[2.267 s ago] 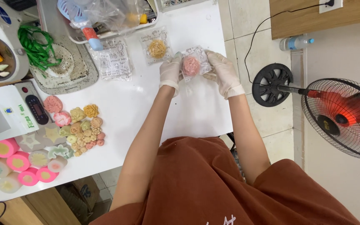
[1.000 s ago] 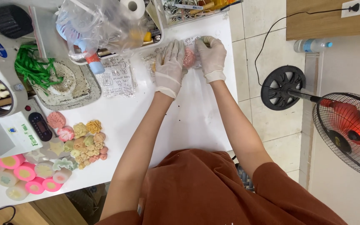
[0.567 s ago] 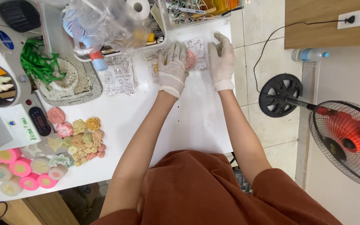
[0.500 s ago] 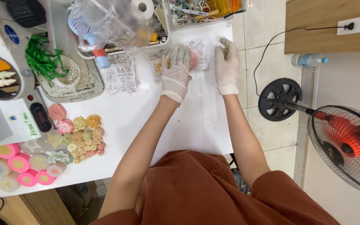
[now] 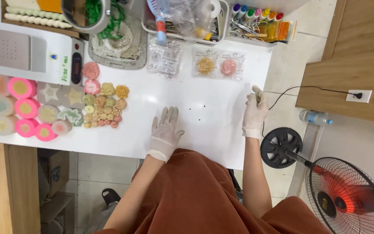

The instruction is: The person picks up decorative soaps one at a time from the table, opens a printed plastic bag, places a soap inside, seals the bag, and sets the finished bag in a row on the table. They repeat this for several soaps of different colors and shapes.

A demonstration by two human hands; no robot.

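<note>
A: Change since the earlier frames?
B: Both hands off the pink packet (image 5: 228, 66); before, pressed on it together; now pulled back toward the body, well short of the packet; means packet released, lying alone on the white table (image 5: 213, 130).

A: Left hand (image 5: 166, 132)?
B: Flat on the table, palm down, fingers spread wide and straight; gloved; grips nothing; nearer the body than the pink packet and to its left.

A: Right hand (image 5: 254, 112)?
B: Gloved; fingers loosely curled, thumb up; looks empty, though inside of the curl not fully visible; nearer the body than the packet, slightly right of it, at the table edge.

A: Packet position?
B: Near the far table edge; flat; yellow packet (image 5: 205, 66) just beside it on the left, edges close or touching, cannot tell which; marker tray (image 5: 260, 21) just beyond it.

A: Heading, long axis?
B: Near-square clear sachet, round pink piece centred; no real pointing end; long axis, if any, running away from the body, tilted slightly; too close to call firmly.

A: Anything else?
B: Pile of small moulded pieces (image 5: 104, 106) well left of the packet; untouched.
</note>
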